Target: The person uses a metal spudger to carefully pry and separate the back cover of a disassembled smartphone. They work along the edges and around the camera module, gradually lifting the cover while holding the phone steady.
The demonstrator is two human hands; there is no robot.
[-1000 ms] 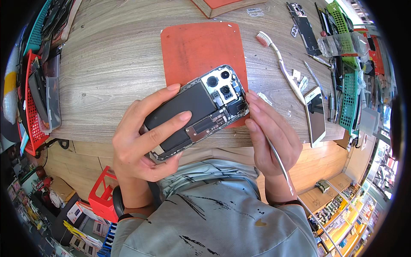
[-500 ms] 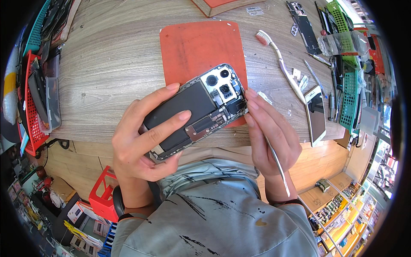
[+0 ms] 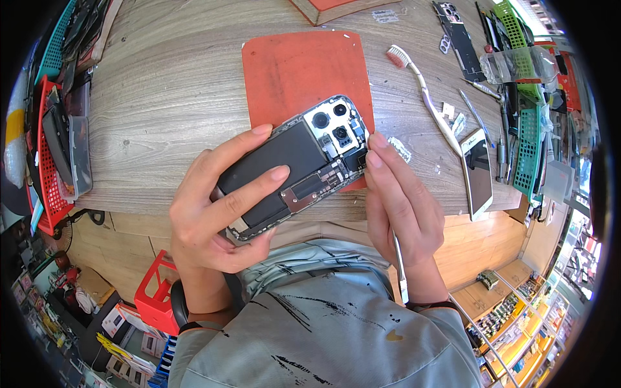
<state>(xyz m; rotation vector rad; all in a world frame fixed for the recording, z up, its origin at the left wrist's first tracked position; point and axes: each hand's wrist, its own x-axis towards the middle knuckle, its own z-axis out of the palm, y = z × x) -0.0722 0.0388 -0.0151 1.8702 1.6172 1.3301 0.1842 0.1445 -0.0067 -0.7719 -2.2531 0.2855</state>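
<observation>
Grasping an opened phone [image 3: 301, 161] in the left hand [image 3: 207, 213], rear side up, tilted with its camera end toward the right hand [image 3: 411, 207]. Laying one left finger along the far edge, another across the dark battery [image 3: 259, 161]; supporting from the near edge too. Pinching a slim metal tool [image 3: 400, 262] in the right hand, fingertips at the camera end of the phone, flat tail sticking out below the palm beside the wrist. Cannot make out the tip behind the fingers, nor any contact with the frame. Between the hands, on the phone: white-backed camera block [image 3: 332, 129] with dark lenses, bare circuit board [image 3: 310, 193] toward the near side.

Just beyond both hands, partly hidden behind the phone: orange mat [image 3: 304, 77] on a grey wood-grain table [image 3: 162, 129]. Beyond the right hand, toward its right: toothbrush [image 3: 432, 110], reddish bristles at the far end. Right of the right hand, apart from it: white-framed phone [image 3: 479, 178], near the brush handle's end. Farther out past that hand: dark phone frame [image 3: 462, 48]. Well right: teal basket [image 3: 527, 152]. Well left of the left hand: red basket [image 3: 53, 207], dark flat parts inside. Between the forearms: grey shirt [image 3: 310, 317], black-streaked.
</observation>
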